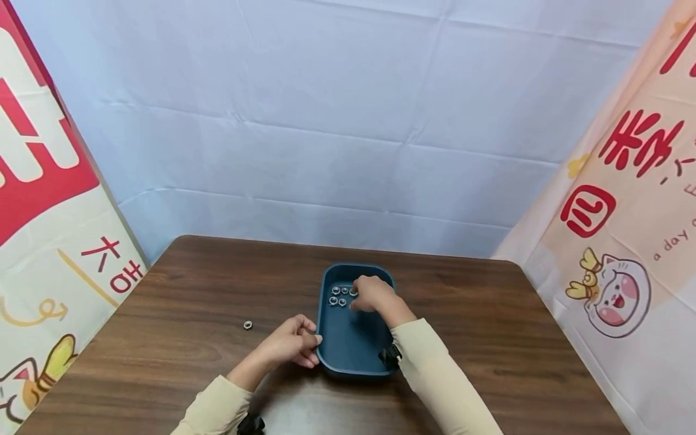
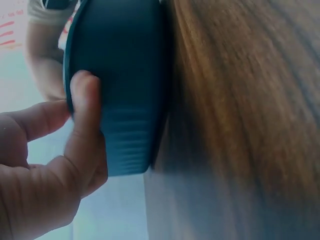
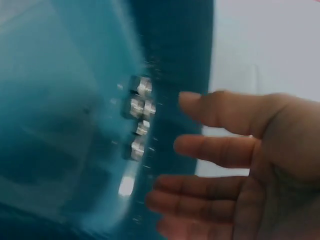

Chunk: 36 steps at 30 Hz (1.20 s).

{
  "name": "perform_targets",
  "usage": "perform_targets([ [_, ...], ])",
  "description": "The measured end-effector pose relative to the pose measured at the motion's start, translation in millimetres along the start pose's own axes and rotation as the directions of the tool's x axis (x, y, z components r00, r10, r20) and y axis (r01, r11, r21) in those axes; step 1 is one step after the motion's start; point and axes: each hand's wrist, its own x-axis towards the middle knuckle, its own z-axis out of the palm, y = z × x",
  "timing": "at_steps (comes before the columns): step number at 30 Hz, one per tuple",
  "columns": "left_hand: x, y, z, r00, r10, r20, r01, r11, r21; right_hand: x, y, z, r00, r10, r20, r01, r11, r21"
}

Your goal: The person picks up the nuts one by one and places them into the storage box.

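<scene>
A dark blue rectangular tray (image 1: 356,353) stands on the table, with several silver metal nuts (image 1: 333,301) grouped at its far end. My left hand (image 1: 296,342) pinches the tray's left rim between thumb and fingers; in the left wrist view a fingertip (image 2: 86,85) presses on its outer wall. Over the far right part of the tray is my right hand (image 1: 374,294), close to the nuts. Seen from the right wrist, its fingers (image 3: 215,150) are spread and extended, holding nothing, beside the nuts (image 3: 137,107). One single nut (image 1: 248,325) lies on the table, left of the tray.
The brown wooden table (image 1: 478,338) reaches out to both sides of the tray. Behind it hangs a pale cloth (image 1: 326,121), and printed cloth banners (image 1: 614,254) stand at the left and right edges.
</scene>
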Motion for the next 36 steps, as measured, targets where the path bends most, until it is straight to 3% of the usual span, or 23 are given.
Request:
perform_targets([
  [8,-4.3,11.0,-3.0,0.999,0.04,0.015,-0.042,0.985,0.164,-31,-2,-15,0.999,-0.034,-0.031,0.033,0.999,-0.033],
  [17,-6.3,10.6,-11.1,0.987,0.151,0.062,-0.163,0.933,0.321,-55,5,-23,0.999,-0.022,-0.044,0.022,1.0,-0.003],
  [20,-5.3,9.4,-11.3,0.984,0.167,0.055,-0.176,0.931,0.321,-60,12,-20,0.998,-0.01,-0.059,0.011,1.0,0.015],
  [27,-5.4,8.9,-8.1,0.989,0.151,0.005,-0.147,0.951,0.273,-75,23,-9,0.994,0.028,-0.104,-0.026,0.999,0.027],
  [36,-6.3,7.3,-5.4,0.984,0.177,-0.031,-0.161,0.944,0.286,-95,37,5,0.981,0.056,-0.187,-0.043,0.996,0.074],
])
